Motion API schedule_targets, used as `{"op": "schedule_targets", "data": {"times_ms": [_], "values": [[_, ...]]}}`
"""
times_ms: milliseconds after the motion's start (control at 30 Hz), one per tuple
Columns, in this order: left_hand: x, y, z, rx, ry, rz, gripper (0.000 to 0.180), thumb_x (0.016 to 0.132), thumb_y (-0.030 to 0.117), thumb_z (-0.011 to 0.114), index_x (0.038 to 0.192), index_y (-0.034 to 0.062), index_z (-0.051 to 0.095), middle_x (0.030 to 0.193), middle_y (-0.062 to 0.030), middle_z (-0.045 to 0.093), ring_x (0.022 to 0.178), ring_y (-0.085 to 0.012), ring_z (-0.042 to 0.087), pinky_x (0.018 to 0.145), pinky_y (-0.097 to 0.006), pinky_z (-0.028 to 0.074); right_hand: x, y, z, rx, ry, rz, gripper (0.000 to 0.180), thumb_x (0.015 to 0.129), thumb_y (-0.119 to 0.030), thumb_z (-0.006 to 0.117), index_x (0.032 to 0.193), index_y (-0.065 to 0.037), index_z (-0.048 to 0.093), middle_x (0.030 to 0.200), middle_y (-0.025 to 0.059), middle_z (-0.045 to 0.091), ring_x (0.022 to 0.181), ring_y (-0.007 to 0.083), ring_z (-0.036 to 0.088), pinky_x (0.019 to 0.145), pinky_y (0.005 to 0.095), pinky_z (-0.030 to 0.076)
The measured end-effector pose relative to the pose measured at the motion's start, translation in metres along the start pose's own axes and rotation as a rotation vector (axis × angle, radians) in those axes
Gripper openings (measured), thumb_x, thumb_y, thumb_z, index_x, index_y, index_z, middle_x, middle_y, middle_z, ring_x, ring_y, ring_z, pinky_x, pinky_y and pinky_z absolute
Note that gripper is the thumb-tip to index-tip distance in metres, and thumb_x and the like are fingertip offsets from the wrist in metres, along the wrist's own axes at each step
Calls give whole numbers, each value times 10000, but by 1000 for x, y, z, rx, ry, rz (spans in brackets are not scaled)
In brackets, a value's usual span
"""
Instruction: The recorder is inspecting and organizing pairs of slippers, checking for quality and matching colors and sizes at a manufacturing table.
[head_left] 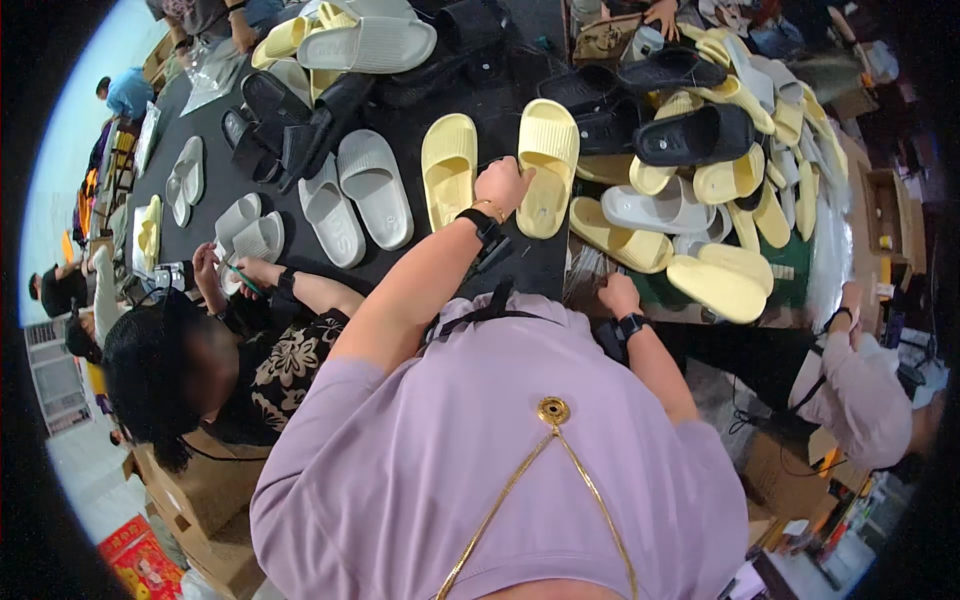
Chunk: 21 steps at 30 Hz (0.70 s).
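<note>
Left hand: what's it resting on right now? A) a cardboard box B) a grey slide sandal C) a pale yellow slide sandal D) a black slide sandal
C: the left hand lies on the pale yellow slide sandal on the black table, beside a second yellow one; the grey pair sits further left, untouched.

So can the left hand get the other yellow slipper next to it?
Probably yes. The left hand rests on one yellow slipper, and the other yellow slipper lies just beside it on the black table, with nothing between.
</note>
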<state>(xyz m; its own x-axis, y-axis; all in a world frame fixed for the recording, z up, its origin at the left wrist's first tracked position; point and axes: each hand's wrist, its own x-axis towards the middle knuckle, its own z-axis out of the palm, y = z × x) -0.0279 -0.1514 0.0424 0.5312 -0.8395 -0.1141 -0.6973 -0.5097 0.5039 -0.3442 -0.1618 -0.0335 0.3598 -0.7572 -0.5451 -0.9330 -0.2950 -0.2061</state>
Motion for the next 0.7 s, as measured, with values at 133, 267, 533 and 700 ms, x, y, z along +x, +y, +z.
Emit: {"op": "schedule_targets", "data": {"times_ms": [133, 267, 533, 700], "values": [[10, 2, 3, -71, 92, -59, 310, 848, 305, 579, 797, 25, 702, 821, -214, 679, 786, -374, 673, 701, -458, 550, -12, -1, -12, 140, 134, -45, 208, 787, -157, 606, 914, -9, 678, 947, 222, 671, 870, 407, 638, 743, 474, 522], [-7, -7, -6, -41, 85, -77, 290, 830, 264, 566, 774, 14, 702, 798, -219, 673, 757, -383, 668, 692, -460, 545, -12, 8, -24, 186, 206, -67, 179, 788, -167, 592, 854, -25, 677, 869, 221, 667, 828, 407, 637, 722, 472, 513], [-33, -56, -29, 100, 102, -158, 417, 802, 368, 671, 911, -31, 619, 916, -234, 663, 821, -394, 657, 731, -462, 536, 5, 20, -40, 248, 126, -113, 158, 743, -172, 621, 758, -25, 677, 724, 196, 655, 700, 367, 646, 658, 429, 511], [-25, -65, -22, -5, 213, -104, 461, 801, 394, 671, 1012, -2, 566, 973, -253, 613, 913, -405, 612, 779, -467, 507, 5, 6, -77, 510, -46, -91, 177, 731, -175, 648, 689, -3, 651, 594, 93, 628, 540, 193, 592, 548, 329, 477]]}}
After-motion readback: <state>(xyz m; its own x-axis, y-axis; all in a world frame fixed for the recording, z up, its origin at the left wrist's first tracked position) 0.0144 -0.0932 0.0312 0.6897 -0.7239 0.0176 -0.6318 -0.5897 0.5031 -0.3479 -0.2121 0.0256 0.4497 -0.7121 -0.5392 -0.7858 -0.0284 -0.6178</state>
